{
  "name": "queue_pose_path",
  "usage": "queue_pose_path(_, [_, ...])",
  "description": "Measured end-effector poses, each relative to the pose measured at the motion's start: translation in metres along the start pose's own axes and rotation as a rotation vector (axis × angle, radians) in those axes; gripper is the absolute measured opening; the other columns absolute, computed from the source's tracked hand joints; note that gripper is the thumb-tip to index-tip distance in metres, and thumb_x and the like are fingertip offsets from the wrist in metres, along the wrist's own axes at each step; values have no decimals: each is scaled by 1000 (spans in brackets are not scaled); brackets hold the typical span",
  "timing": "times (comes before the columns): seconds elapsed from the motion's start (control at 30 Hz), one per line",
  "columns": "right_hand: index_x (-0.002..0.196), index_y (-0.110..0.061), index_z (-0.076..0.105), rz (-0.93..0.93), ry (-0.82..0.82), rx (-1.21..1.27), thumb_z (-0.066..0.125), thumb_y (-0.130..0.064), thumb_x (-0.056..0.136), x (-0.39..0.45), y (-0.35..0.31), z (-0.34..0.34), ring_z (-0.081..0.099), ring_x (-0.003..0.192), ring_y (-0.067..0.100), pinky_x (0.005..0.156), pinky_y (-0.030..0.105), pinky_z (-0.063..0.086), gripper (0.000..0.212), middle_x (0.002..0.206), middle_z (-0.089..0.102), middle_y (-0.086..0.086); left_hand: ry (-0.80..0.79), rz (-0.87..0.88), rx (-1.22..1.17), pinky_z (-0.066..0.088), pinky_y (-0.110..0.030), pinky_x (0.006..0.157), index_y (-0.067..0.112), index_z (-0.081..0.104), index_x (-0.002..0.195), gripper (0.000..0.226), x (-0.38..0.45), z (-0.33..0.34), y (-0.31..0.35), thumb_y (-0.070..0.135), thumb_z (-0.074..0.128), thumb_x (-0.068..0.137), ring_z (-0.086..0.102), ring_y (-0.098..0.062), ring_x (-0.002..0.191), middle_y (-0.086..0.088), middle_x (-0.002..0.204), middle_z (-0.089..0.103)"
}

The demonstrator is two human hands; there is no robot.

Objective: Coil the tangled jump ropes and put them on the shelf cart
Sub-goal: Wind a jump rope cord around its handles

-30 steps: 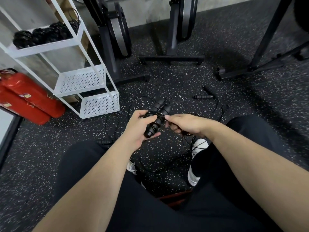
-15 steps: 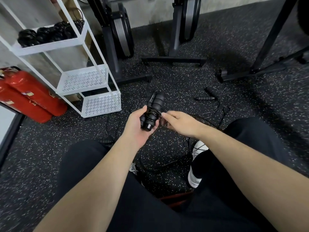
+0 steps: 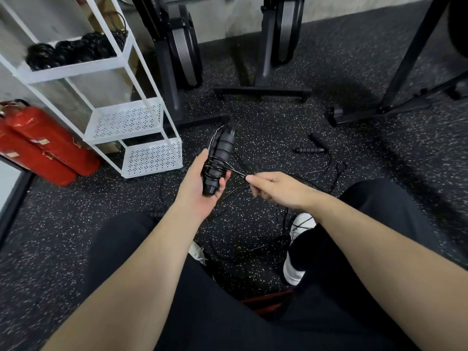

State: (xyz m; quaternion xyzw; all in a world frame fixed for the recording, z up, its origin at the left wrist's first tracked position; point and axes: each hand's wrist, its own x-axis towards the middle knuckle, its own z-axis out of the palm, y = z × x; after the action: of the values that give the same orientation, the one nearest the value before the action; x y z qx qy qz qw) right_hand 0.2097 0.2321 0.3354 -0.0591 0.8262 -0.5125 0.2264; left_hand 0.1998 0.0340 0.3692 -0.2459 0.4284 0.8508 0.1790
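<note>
My left hand [image 3: 200, 188] grips a pair of black jump-rope handles [image 3: 219, 158] held together, with thin black cord wound around them. My right hand [image 3: 273, 187] pinches the loose cord [image 3: 239, 172] just right of the handles, drawn taut. More tangled cord [image 3: 253, 231] lies on the floor between my legs. Another rope's black handles [image 3: 310, 149] lie on the floor to the right. The white shelf cart [image 3: 131, 120] stands at the left; its upper shelf carries several coiled black ropes [image 3: 73, 50].
Two red fire extinguishers [image 3: 43, 145] lie left of the cart. Black exercise-machine bases [image 3: 260, 91] stand behind, and a black frame [image 3: 395, 107] at the right. My white shoe [image 3: 295, 264] rests on the speckled rubber floor. A red object [image 3: 268, 301] sits beneath me.
My left hand turned the handles more upright. My right hand pulled away to the right, drawing the cord out taut from the bundle.
</note>
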Motion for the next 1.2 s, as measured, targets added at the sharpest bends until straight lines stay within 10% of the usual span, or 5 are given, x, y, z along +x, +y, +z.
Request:
queue_pose_path(0.83, [94, -20, 66, 72, -199, 239, 42, -41, 108, -5, 9, -21, 27, 57, 12, 55, 24, 27, 35, 64, 35, -8, 23, -30, -231, 57, -16, 54, 8, 67, 109, 22, 5, -22, 13, 28, 68, 98, 76, -29, 81, -16, 102, 76])
queue_pose_path(1.03, [99, -16, 66, 99, -199, 390, 58, -46, 91, -8, 6, -29, 37, 56, 13, 62, 28, 47, 32, 63, 36, -3, -32, -32, -208, 57, -17, 50, 10, 67, 117, 30, 4, -22, 18, 31, 70, 96, 77, -32, 88, -15, 102, 78])
queue_pose_path(1.2, [101, -15, 69, 148, -155, 394, 55, -44, 99, -7, 8, -30, 28, 60, 12, 58, 25, 31, 31, 66, 33, -6, -88, -30, -166, 56, -17, 47, 11, 72, 109, 29, -1, -19, 21, 34, 69, 93, 76, -31, 94, -13, 105, 77])
